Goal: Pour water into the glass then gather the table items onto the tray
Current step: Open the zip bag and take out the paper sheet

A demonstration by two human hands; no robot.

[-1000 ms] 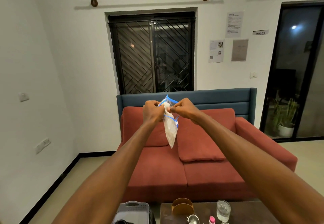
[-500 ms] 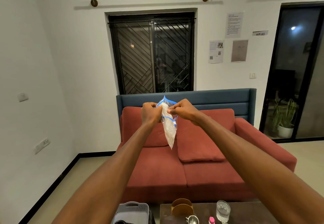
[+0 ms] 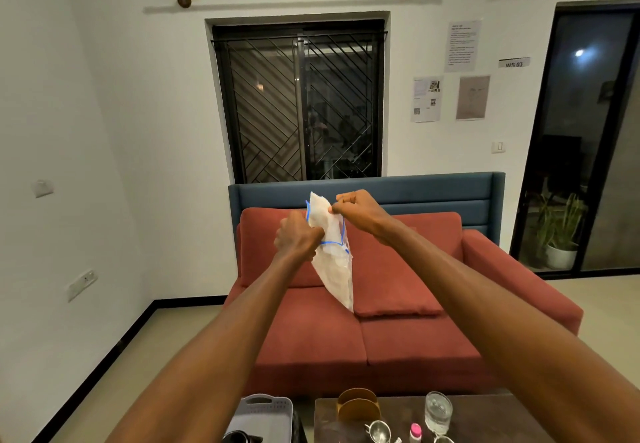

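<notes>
Both arms are stretched out in front of me, holding a clear plastic zip bag (image 3: pixel 334 262) with a blue seal up in the air. My left hand (image 3: pixel 298 238) grips the bag's left side near the seal. My right hand (image 3: pixel 356 212) pinches its top edge, higher than the left. The bag hangs tilted, its bottom corner pointing down to the right. At the bottom edge stands a dark table (image 3: pixel 491 418) with a glass of water (image 3: pixel 438 413), a gold holder (image 3: pixel 358 404), a small metal cup (image 3: pixel 379 432) and a pink-capped bottle (image 3: pixel 415 433). A grey tray (image 3: pixel 266 415) sits left of the table.
A red sofa (image 3: pixel 398 338) with a blue back panel faces me beyond the table. A barred window is behind it, a glass door and a potted plant (image 3: pixel 559 234) at the right. Open floor lies to the left along the white wall.
My left hand has dropped lower and my right has risen, so the bag's top now tilts and stretches between them. The view has barely shifted.
</notes>
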